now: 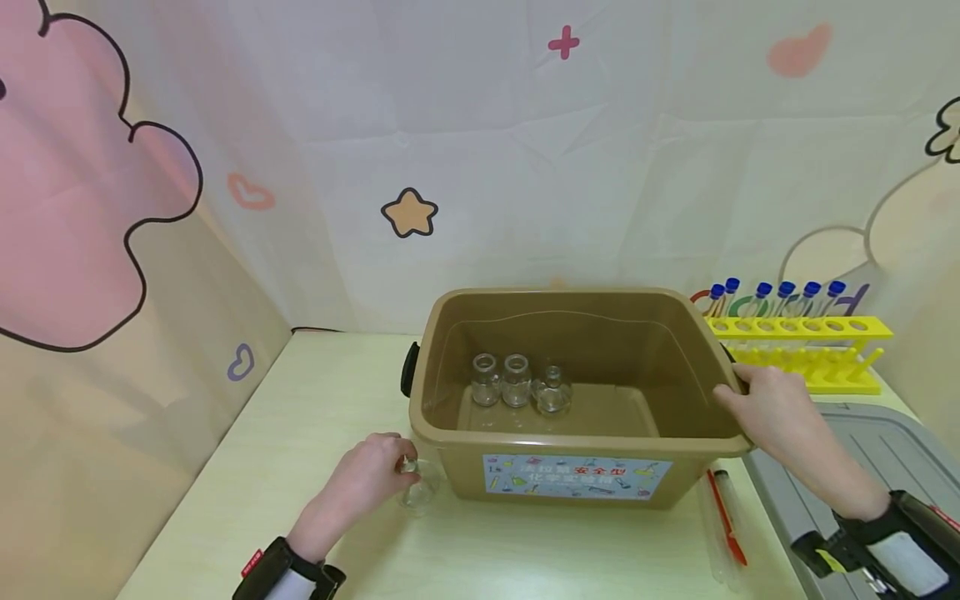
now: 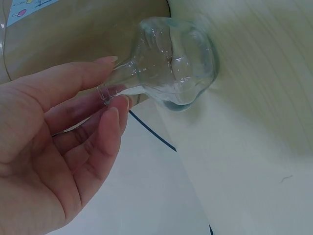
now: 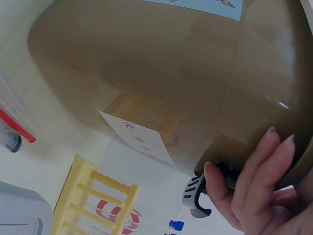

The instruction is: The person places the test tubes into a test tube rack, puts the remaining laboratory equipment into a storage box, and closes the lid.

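By its neck, my left hand (image 1: 367,473) pinches a small clear glass flask (image 2: 176,63) with a rounded body. The flask is upright, close to the table beside the front left corner of a tan plastic box (image 1: 573,440). On the box's right end, my right hand (image 1: 776,417) grips the rim beside the dark handle latch (image 3: 194,193); fingers lie against the outer wall in the right wrist view. Inside the box stand two glass jars (image 1: 485,382) and a round glass flask (image 1: 552,393).
A yellow test tube rack (image 1: 802,329) with several blue-capped tubes stands behind, right of the box. A grey lid (image 1: 870,442) lies under my right forearm. A red stick-like tool (image 1: 726,521) and clear tubes lie near the box's front right corner. A printed cloth hangs behind.
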Action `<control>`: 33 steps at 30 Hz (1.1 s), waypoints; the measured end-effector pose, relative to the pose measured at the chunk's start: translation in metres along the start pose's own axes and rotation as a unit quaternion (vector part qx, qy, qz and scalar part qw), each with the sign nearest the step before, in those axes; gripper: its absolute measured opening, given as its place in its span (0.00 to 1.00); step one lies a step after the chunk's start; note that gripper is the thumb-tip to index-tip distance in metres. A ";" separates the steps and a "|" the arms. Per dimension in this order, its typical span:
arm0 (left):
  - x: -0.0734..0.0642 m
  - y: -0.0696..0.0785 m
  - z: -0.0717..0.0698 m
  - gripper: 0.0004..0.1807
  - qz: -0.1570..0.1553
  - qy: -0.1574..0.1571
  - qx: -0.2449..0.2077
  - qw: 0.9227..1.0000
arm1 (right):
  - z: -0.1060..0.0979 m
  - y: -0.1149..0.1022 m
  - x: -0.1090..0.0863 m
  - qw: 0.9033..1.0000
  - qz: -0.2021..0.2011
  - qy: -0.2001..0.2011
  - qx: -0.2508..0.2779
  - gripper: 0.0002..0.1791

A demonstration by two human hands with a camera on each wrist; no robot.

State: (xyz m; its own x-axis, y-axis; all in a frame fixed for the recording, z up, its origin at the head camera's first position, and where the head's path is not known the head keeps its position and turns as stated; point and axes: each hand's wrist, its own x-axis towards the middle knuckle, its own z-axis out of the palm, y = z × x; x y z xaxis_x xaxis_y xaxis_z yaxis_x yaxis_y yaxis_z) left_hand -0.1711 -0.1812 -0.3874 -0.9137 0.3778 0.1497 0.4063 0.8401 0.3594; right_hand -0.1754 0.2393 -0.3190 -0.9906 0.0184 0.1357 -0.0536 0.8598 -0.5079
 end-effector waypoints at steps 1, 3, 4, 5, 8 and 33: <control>0.000 0.000 -0.001 0.07 -0.002 0.000 0.000 1.000 | 0.000 0.000 0.000 1.000 -0.001 0.001 0.001 0.20; -0.001 -0.001 -0.003 0.07 -0.004 -0.002 -0.002 1.000 | 0.001 0.000 0.000 1.000 -0.001 0.004 0.001 0.20; -0.001 -0.001 -0.005 0.06 -0.007 -0.002 -0.004 1.000 | 0.002 0.000 0.000 1.000 -0.001 0.004 0.002 0.20; -0.002 -0.002 -0.008 0.06 -0.010 -0.003 -0.005 1.000 | 0.002 0.000 0.000 1.000 -0.002 0.005 0.003 0.20; -0.003 -0.003 -0.017 0.04 -0.019 -0.001 -0.007 1.000 | 0.002 0.000 0.000 1.000 0.001 0.003 0.004 0.20; 0.014 -0.030 -0.106 0.03 0.017 0.051 0.059 0.997 | 0.002 0.000 0.001 1.000 0.004 -0.003 0.001 0.20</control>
State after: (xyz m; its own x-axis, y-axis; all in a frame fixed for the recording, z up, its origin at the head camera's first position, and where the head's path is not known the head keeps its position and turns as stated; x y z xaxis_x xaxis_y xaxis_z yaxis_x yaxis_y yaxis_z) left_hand -0.1970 -0.2420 -0.2981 -0.8933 0.3699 0.2554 0.4296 0.8697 0.2428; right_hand -0.1765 0.2387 -0.3203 -0.9918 0.0220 0.1259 -0.0458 0.8583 -0.5111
